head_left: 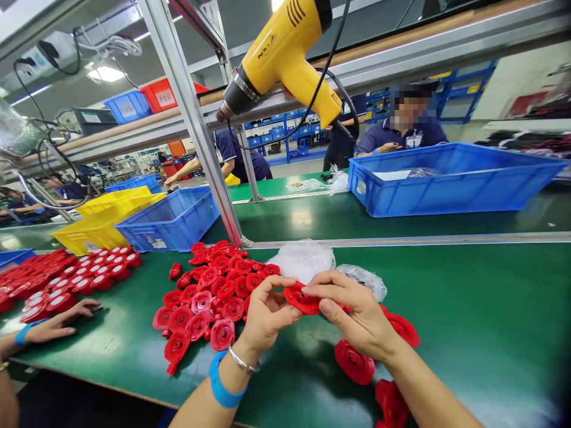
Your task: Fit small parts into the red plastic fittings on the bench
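Between my two hands, above the green bench, is a red round plastic part (300,299) with a dark centre. My left hand (266,312) pinches its left edge between thumb and fingers. Fingers of my right hand (352,306) close on its right side and reach over its top. To the left lies a pile of similar red plastic parts (223,291), some with a short stem. Under and beside my right forearm lie several more red parts (354,361), partly hidden by the arm. Clear plastic bags (306,258) lie just behind my hands.
A yellow heat gun (281,59) hangs overhead from the metal frame. A blue bin (446,184) stands on the far strip. Yellow bins (107,223) and a blue bin (173,220) are at left. Another person's hand (62,324) rests near white-topped red parts (84,276).
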Available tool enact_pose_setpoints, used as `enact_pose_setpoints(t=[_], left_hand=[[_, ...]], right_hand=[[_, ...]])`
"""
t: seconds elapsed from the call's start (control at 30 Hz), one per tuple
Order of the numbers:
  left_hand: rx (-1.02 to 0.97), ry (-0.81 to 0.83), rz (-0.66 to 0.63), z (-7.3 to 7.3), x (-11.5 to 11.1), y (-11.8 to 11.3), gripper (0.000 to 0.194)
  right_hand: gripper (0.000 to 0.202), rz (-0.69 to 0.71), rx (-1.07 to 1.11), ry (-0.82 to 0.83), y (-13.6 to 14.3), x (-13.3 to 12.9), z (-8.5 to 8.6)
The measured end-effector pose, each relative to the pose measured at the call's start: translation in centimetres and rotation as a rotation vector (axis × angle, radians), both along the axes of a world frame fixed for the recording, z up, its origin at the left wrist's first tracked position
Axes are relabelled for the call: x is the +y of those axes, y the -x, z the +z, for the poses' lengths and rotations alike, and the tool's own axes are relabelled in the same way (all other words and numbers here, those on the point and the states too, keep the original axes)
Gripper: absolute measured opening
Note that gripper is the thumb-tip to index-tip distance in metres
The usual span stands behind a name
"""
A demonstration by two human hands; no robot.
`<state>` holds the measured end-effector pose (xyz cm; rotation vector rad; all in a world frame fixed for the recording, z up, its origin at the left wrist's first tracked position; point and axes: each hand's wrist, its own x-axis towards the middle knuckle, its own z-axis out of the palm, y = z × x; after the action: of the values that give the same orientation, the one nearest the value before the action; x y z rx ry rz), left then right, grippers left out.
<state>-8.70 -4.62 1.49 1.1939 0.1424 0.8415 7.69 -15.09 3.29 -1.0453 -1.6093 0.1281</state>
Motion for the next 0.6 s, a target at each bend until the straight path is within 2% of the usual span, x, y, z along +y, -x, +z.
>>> enact_pose_setpoints(t=[0.3,0.47,0.53,0.6], left_hand=[[0.060,0.069,0.012,-0.2,-0.3,0.1,0.041],[0.151,0.052,0.038,0.7,-0.3,-0.8,0.042],[0.203,0.001,0.060,1.2,-0.5,-0.6,0.042],[0.307,-0.175,0.161,1.7,-0.6,0.5,0.039]], right_hand=[[0.023,-0.033,-0.077,-0.028,0.4,0.4,-0.1],[0.021,-0.018,-0.090,0.023,-0.1,0.4,-0.5],[0.022,-0.054,-0.127,0.022,-0.5,0.3,-0.8],[0.022,-0.141,-0.171,-0.010,-0.9,0.3,-1.1]])
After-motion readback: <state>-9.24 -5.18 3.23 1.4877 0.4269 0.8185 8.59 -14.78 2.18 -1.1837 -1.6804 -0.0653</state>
